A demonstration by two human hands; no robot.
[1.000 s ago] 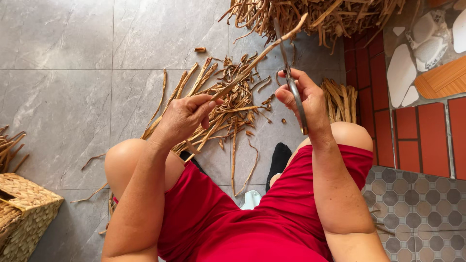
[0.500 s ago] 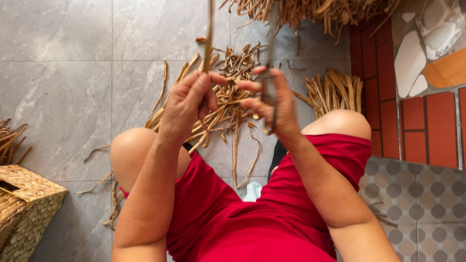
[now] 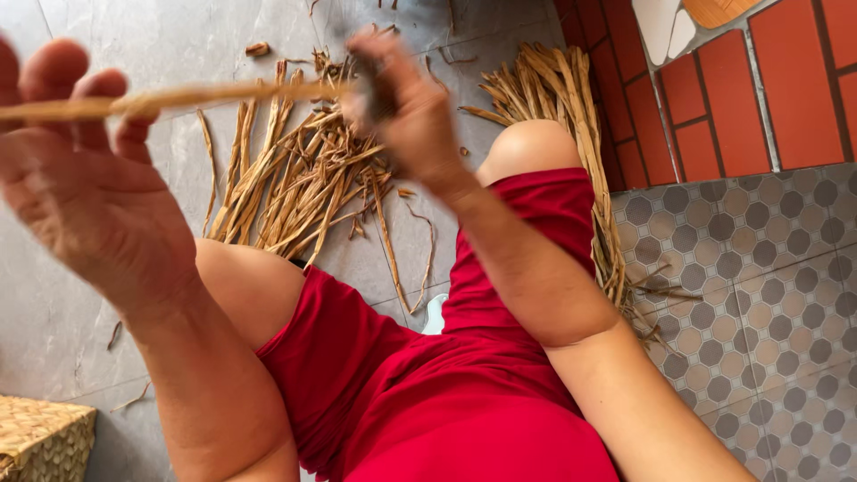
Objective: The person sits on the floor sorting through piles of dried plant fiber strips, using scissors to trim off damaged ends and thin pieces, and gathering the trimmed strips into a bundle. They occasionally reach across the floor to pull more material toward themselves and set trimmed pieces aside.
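Two bare hands stretch one long dry fibre strip [image 3: 223, 94] across the upper left of the frame, above a grey tiled floor [image 3: 107, 27]. Largest is the seated person's red garment [image 3: 446, 393] filling the lower centre, knees apart, likely to leave working room. A loose heap of dried strips [image 3: 303, 178] lies on the floor beyond the knees, with a tidier bundle [image 3: 571, 98] beside the red brick wall [image 3: 768, 89]. The left hand [image 3: 89, 187] pinches the strip's near end between thumb and fingers; the blurred right hand [image 3: 402, 107] is closed around its far end, seemingly keeping it taut. A woven basket [image 3: 45, 437] sits lower left.
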